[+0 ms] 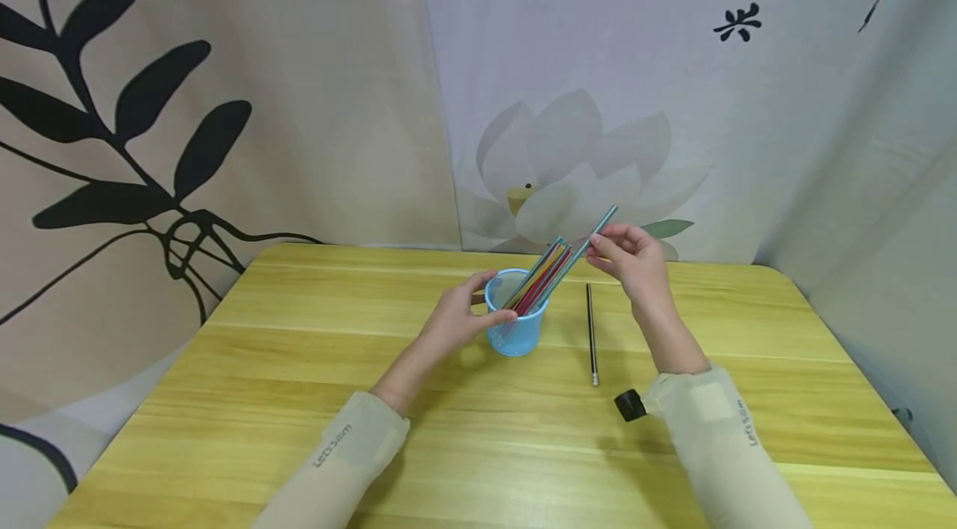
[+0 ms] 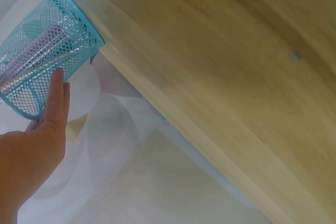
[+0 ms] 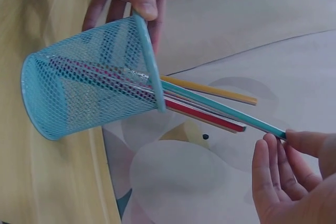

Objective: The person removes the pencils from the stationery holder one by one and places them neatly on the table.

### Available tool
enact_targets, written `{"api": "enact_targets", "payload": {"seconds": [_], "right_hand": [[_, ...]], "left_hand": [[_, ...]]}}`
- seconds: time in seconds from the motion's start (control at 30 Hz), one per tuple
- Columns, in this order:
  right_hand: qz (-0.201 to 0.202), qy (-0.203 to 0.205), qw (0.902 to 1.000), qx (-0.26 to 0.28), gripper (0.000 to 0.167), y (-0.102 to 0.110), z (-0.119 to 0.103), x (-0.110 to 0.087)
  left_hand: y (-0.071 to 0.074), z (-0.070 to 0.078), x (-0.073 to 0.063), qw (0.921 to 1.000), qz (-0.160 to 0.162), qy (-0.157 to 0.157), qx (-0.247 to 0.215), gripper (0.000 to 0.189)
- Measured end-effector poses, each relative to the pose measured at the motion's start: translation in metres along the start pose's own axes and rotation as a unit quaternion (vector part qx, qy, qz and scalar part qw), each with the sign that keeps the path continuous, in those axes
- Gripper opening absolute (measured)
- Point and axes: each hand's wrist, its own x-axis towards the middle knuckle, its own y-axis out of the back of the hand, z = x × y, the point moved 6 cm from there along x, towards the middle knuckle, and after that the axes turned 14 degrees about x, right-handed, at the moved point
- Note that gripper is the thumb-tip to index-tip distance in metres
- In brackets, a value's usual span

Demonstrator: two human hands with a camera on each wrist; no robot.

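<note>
A light blue mesh pencil cup (image 1: pixel 516 340) stands near the far side of the table. My left hand (image 1: pixel 451 320) holds it by the rim, thumb in front and fingers around the far side. Several pencils lean to the right inside the cup, among them a yellow pencil (image 3: pixel 231 95) and a red pencil (image 3: pixel 202 117). Between thumb and fingertips, my right hand (image 1: pixel 637 270) pinches the upper end of a teal pencil (image 3: pixel 231 110); its lower part is still inside the cup. In the left wrist view, left fingers (image 2: pixel 56 95) touch the mesh wall.
A black pencil (image 1: pixel 591 338) lies on the wooden table (image 1: pixel 463 462), right of the cup. A small black block-like object (image 1: pixel 630 405) is at the right sleeve's cuff. Behind the table's far edge hangs a printed curtain (image 1: pixel 336 97).
</note>
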Motion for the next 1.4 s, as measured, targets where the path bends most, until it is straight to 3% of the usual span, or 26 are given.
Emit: {"api": "enact_targets", "payload": {"seconds": [0.8, 1.4], "right_hand": [[0.025, 0.023, 0.9977, 0.058, 0.010, 0.016, -0.031, -0.001], [0.041, 0.021, 0.9980, 0.045, 0.013, 0.032, -0.039, -0.002]], "left_hand": [[-0.002, -0.001, 0.002, 0.9999, 0.005, -0.009, -0.004, 0.077], [-0.002, -0.001, 0.003, 0.9998, 0.008, -0.013, -0.010, 0.076]]}}
